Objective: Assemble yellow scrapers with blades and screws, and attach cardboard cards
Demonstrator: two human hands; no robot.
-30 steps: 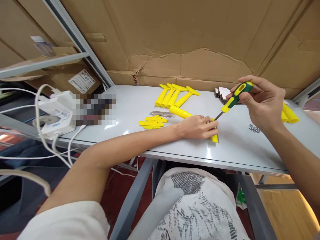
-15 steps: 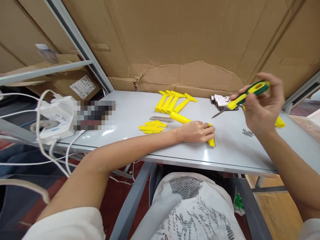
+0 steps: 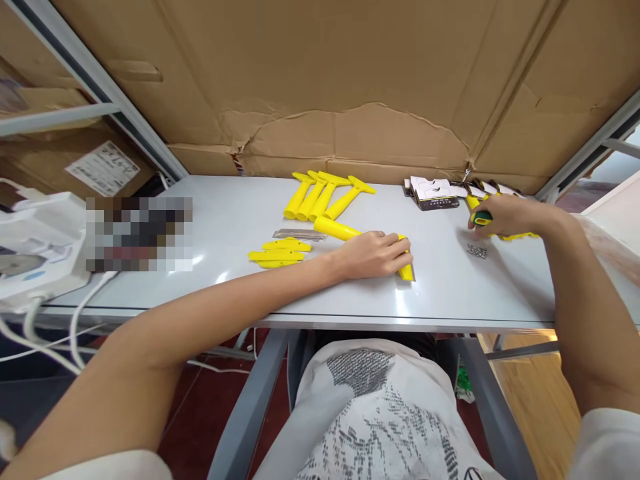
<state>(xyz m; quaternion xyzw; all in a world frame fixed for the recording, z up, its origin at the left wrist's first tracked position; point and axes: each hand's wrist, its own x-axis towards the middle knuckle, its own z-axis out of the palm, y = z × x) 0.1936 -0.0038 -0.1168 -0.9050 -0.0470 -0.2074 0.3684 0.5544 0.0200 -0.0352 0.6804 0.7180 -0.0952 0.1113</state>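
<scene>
My left hand (image 3: 376, 255) is closed around a yellow T-shaped scraper (image 3: 336, 229) lying on the table, its handle pointing to the upper left and its head showing past my fingers. My right hand (image 3: 500, 217) grips a green and yellow screwdriver (image 3: 482, 218) just above a small pile of screws (image 3: 477, 251); the screwdriver's tip cannot be made out. Several yellow scraper handles (image 3: 327, 193) lie behind my left hand. Flat yellow plates (image 3: 280, 255) and a stack of thin metal blades (image 3: 299, 235) rest to its left.
Black and white packaging cards (image 3: 435, 193) lie at the back right, with more yellow pieces (image 3: 520, 235) beyond my right hand. A white power strip (image 3: 55, 247) with cables sits at the left. Cardboard (image 3: 350, 80) stands behind the grey table (image 3: 235, 200).
My right hand has come down from above the table to near the screws, still holding the screwdriver. The view has shifted slightly; my left hand stays on the scraper.
</scene>
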